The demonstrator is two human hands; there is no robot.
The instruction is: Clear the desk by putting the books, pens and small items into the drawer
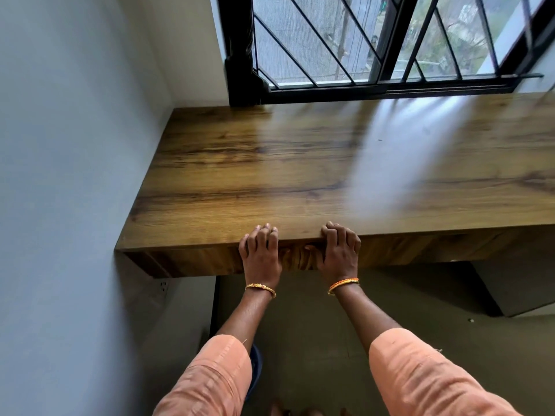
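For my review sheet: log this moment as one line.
left hand: fingers curled over front edge | right hand: same | brown wood-grain desk: no items visible on top | drawer: shut or hidden

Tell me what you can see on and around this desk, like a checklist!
Surface: wooden desk, bare and shiny with window light.
Job's things: no books, pens or small items seen; drawer front looks closed.
Clutter: nothing seen.
Hands: left hand and right hand both curl over the desk's front edge.
Cables: nothing seen; a wall socket sits under the desk.
Surroundings: barred window behind, grey wall on the left, floor below.
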